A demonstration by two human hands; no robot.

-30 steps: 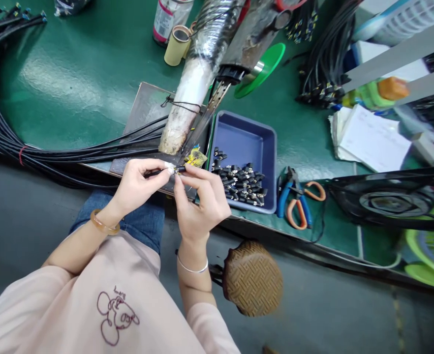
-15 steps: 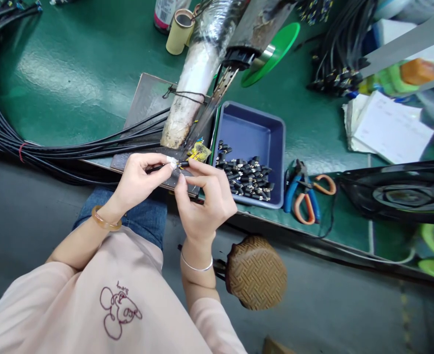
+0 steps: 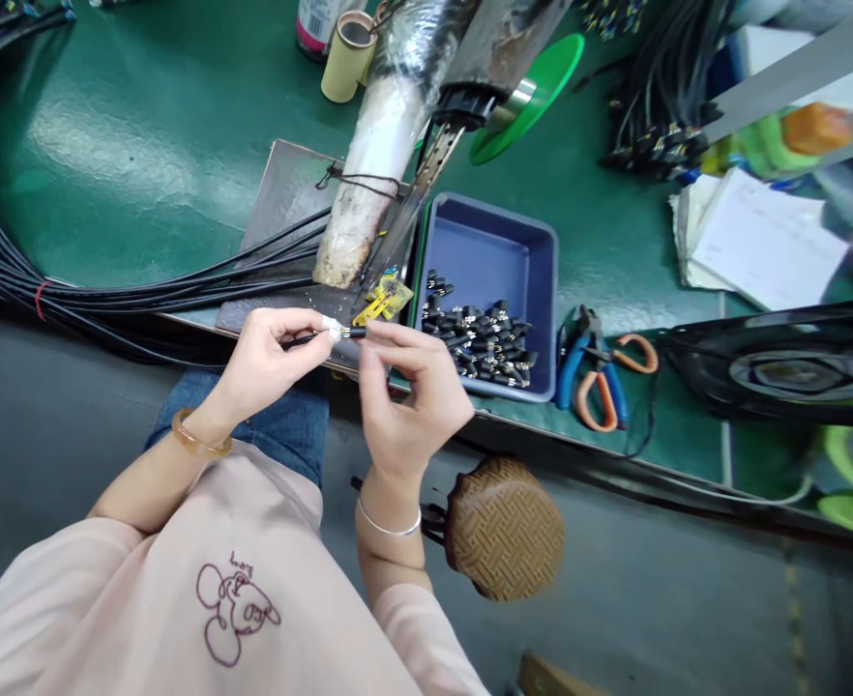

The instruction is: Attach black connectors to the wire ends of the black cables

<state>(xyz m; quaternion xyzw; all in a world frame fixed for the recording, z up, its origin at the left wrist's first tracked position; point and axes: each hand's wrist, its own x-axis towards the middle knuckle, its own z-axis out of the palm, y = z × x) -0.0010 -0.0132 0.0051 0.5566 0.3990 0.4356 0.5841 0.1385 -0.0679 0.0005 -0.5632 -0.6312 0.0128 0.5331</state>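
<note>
My left hand (image 3: 263, 362) pinches a black cable (image 3: 299, 340) close to its end, with white wrapping on one fingertip. Thumb and fingers of my right hand (image 3: 418, 396) are closed on a small black connector (image 3: 358, 332), which lines up with the cable end; whether the two are joined I cannot tell. Just beyond the fingertips, a yellow piece (image 3: 383, 300) lies by the edge of a dark metal plate (image 3: 281, 198). More black connectors (image 3: 481, 338) fill the near part of a blue-grey tray (image 3: 555, 290) right of my hands.
Above the plate hang a white wrapped tube (image 3: 368, 164) and a soldering iron (image 3: 433, 164). Bundled black cables (image 3: 100, 309) run in from the left. Pliers (image 3: 592, 372) rest right of the tray, papers (image 3: 767, 237) behind. A round stool (image 3: 506, 527) stands below the bench edge.
Both hands have shifted slightly toward me, uncovering more of the yellow piece. My right fingertips sit a little further right, and the view has tilted slightly.
</note>
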